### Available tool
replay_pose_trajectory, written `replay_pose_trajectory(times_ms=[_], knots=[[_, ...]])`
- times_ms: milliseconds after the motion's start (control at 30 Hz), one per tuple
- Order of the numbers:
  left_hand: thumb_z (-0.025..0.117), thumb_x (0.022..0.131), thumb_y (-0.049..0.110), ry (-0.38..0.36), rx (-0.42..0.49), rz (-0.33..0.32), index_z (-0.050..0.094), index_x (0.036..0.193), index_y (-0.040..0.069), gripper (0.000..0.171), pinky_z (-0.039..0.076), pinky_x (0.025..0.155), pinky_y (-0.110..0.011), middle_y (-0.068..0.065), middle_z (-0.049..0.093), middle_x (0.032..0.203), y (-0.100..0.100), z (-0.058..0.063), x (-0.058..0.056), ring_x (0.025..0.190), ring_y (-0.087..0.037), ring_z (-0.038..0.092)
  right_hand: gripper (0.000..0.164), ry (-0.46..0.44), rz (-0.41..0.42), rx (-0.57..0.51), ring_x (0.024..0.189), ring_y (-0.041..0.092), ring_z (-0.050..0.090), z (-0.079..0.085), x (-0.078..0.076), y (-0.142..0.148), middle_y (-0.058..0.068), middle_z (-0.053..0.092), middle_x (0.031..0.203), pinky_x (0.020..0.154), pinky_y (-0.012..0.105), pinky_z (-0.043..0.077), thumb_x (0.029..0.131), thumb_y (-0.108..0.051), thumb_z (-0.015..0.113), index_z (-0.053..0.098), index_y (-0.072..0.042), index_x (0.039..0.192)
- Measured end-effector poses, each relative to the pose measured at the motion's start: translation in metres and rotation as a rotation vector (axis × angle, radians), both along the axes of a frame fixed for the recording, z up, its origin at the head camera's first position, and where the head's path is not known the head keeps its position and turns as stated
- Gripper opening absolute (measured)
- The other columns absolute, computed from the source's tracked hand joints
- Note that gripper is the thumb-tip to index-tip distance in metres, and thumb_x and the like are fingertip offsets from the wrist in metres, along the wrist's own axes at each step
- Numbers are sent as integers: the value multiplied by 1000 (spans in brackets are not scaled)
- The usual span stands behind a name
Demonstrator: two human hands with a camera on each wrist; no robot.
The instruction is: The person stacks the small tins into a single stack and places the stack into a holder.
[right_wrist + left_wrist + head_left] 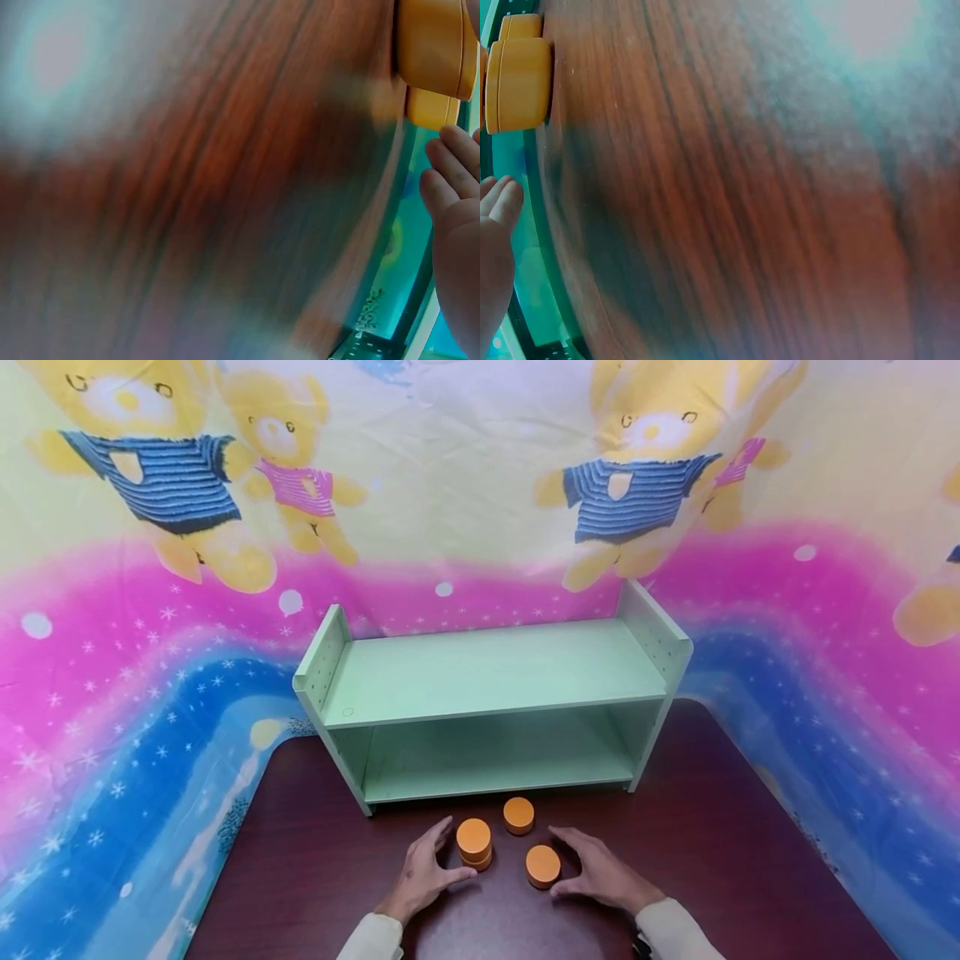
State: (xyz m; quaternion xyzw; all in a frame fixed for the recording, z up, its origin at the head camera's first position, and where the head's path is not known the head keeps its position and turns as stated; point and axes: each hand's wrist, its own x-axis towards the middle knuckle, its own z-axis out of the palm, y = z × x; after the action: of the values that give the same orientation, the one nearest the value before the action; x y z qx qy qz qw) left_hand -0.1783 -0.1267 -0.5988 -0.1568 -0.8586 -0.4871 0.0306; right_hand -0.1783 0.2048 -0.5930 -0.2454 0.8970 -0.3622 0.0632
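Several small round orange tins stand on the dark table. Two are stacked: the upper tin (474, 836) sits on a lower tin (480, 864). My left hand (420, 872) is just left of this stack, thumb and fingers spread apart in a C shape; contact cannot be made out. To the right, a single tin (543, 866) stands beside my right hand (600, 870), whose fingers and thumb are parted and appear empty. Another single tin (518, 815) is farther back, between the hands. In the left wrist view, an orange tin (521, 86) shows a seam near its top.
A pale green two-tier shelf (495, 672) stands behind the tins, with raised side panels. The dark reddish table (720, 827) has rounded back corners. A cloth printed with bears (465, 502) hangs behind and along both sides.
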Motion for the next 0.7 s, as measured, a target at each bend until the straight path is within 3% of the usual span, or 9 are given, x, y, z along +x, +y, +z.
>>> replay_pose_trajectory(times_ms=[200,400,700], knots=[[92,70,23,-91,80,-24,44,143,-8,93,50,101,-42,-26,49,143,4,0,-2,126,-42,54,93,-27,-9,-30,128,36,53,-3,0,-1,18,55,140,101,56,48,74,-47,87,49,1,144],[93,69,19,-121,126,-15,47,141,-7,88,51,100,-44,-27,51,141,8,-1,-3,124,-43,55,89,-30,-13,-33,127,39,53,-4,2,-4,18,56,139,101,58,47,74,-45,87,51,1,142],[93,69,15,-154,170,17,50,139,-4,84,51,100,-43,-28,53,138,13,-5,-3,124,-44,55,86,-117,-36,-74,129,39,51,-5,2,-9,20,55,139,103,57,46,74,-40,88,53,1,141]])
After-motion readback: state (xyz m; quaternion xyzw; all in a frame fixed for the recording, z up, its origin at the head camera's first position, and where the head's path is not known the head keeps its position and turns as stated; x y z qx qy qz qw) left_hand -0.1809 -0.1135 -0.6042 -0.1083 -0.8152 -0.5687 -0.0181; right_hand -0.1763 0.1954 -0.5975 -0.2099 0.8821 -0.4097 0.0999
